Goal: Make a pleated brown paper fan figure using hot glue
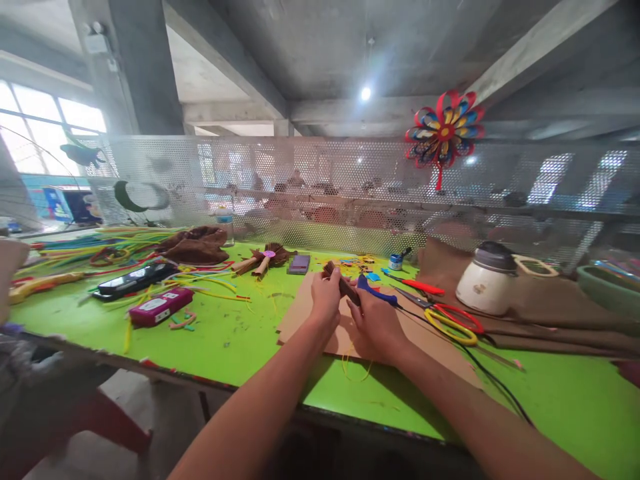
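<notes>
Between my two hands is a small rolled brown piece (349,291), tilted down to the right. My left hand (326,297) is closed round its upper left end. The fingers of my right hand (376,323) are closed at its lower right end. Both hands are over a sheet of tan cardboard (300,309) on the green table (210,350). A blue glue gun (377,293) lies just beyond my right hand, its black cord running to the right. A thin yellow thread (356,380) hangs below my right hand.
Scissors with red and yellow handles (453,323), a white jar (485,280) and brown cloth (555,303) lie to the right. Leftward are a purple box (161,307), a black phone-like device (134,280), a brown bundle (269,259) and colored strips. A person's sleeve (30,393) shows at left.
</notes>
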{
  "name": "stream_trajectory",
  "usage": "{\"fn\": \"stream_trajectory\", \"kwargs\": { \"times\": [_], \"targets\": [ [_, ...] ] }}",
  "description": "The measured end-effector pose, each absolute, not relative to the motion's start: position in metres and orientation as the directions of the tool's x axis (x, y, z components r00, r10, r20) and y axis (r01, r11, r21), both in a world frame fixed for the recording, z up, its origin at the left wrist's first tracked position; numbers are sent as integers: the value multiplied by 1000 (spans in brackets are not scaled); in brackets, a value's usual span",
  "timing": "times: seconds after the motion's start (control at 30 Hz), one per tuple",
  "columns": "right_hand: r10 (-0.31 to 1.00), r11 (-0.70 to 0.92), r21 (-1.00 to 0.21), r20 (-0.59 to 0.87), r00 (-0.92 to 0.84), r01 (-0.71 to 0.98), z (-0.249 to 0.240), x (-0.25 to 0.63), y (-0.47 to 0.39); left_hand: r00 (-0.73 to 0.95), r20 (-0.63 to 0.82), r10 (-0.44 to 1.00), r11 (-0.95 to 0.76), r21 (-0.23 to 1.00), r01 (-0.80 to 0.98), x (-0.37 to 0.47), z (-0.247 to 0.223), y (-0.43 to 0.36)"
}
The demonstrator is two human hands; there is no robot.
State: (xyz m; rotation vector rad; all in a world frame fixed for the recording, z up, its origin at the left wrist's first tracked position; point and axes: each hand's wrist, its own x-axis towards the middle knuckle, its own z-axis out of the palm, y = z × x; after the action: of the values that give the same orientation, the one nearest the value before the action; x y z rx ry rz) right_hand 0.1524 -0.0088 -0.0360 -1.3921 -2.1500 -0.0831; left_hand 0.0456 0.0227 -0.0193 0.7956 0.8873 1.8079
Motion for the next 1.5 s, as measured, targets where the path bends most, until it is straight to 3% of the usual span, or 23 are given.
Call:
{"fn": "stream_trajectory", "kwargs": {
  "times": [0.2, 0.37, 0.47, 0.57, 0.67, 0.73, 0.87, 1.03, 1.13, 1.5],
  "targets": [
    [813, 433, -149, 490, -313, 889, -36, 153, -7, -307, 88, 948, -242, 825, -511, 35, -15, 24],
    [815, 458, -164, 471, -339, 874, -35, 160, -1, -366, 110, 924, -323, 739, -592, 8, -5, 35],
    [826, 524, -318, 418, -379, 790, -31, 165, 4, -431, 118, 894, -389, 682, -620, -14, 0, 42],
    [832, 551, -600, 343, -436, 580, -21, 170, 6, -520, 35, 854, -425, 624, -656, -36, 3, 46],
    [860, 400, -848, 216, -462, 349, -10, 178, 7, -586, -1, 810, -465, 607, -644, -50, 4, 47],
    [860, 307, -915, 149, -489, 261, -5, 185, 9, -612, -10, 791, -485, 599, -637, -54, 6, 46],
    [840, 337, -890, 137, -525, 307, -7, 199, 18, -574, 15, 818, -481, 564, -671, -52, 8, 43],
    [797, 527, -706, 218, -563, 473, -9, 215, 30, -574, 58, 817, -509, 540, -670, -51, 6, 41],
    [796, 559, -649, 246, -553, 517, -5, 224, 34, -561, 69, 825, -503, 543, -673, -52, 6, 42],
    [838, 499, -715, 254, -483, 490, -7, 243, 50, -487, 121, 865, -467, 550, -693, -45, 9, 42]
  ]
}}
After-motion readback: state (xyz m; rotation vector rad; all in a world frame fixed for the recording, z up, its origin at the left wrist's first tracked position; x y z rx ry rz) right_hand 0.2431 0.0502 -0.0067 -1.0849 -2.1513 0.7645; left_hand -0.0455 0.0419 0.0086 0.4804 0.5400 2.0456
